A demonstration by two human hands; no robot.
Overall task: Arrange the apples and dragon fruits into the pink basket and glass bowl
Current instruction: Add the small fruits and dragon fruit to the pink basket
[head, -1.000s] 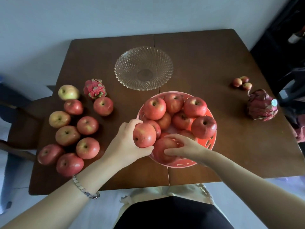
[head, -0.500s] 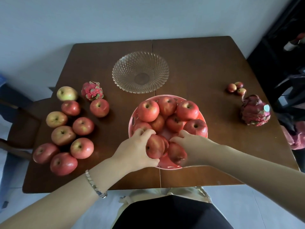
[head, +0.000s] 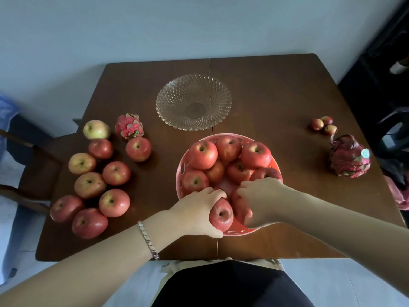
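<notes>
Loose apples on table's left, well apart from basket. Risk: basket heaped, so apple set at near rim may roll out.

Left hand palm down, curled round it. Right hand grips second apple alongside. Dragon fruit far right.

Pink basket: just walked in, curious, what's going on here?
A person is loading the round pink plastic basket with red apples. The left hand grips one apple at its near edge; the right hand grips another apple beside it. Nine apples and two pink dragon fruits lie on the brown wooden table; the clear glass bowl is empty.
</notes>
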